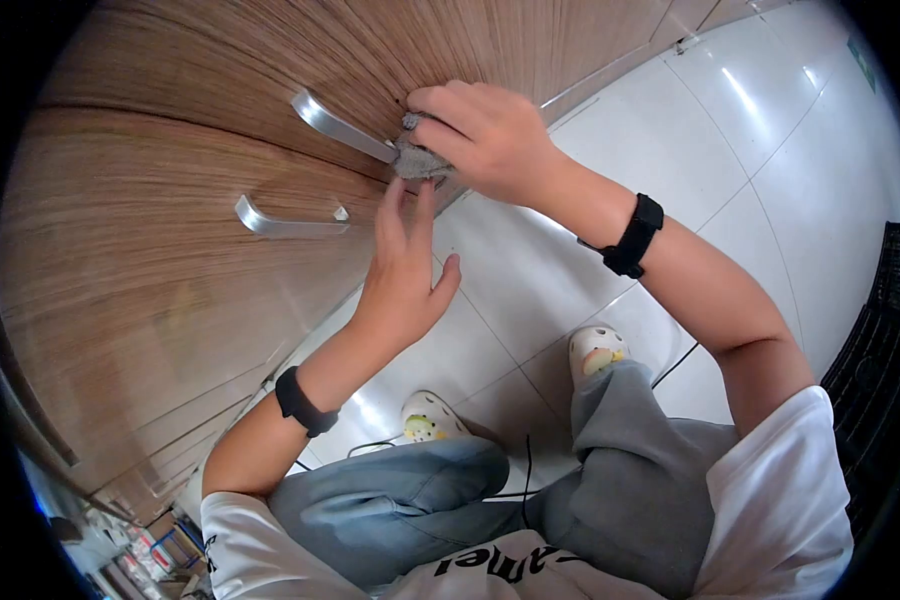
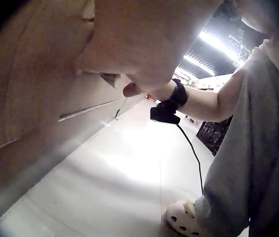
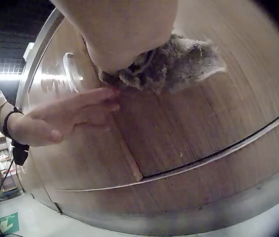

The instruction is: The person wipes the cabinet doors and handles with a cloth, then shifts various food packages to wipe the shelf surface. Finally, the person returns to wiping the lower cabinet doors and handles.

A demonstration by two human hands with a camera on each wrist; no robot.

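My right hand [image 1: 495, 140] grips a fuzzy grey cloth [image 1: 417, 161] against a wood-grain cabinet door [image 1: 260, 60], beside the lower end of a silver bar handle [image 1: 342, 128]. In the right wrist view the crumpled cloth [image 3: 184, 64] spreads out from under that hand over the door. My left hand [image 1: 402, 275] reaches up with straight fingers, its fingertips right at the cloth's lower edge and its thumb spread apart. Seen from the right wrist, the left hand [image 3: 65, 116] lies close along the neighbouring door and holds nothing.
A second silver handle [image 1: 295, 225] juts from the neighbouring door. White floor tiles [image 1: 690, 130] run along the cabinet base. The person's clogs [image 1: 598, 350] and a thin black cable [image 2: 193, 150] are below. A black slatted crate [image 1: 875, 360] stands at the right.
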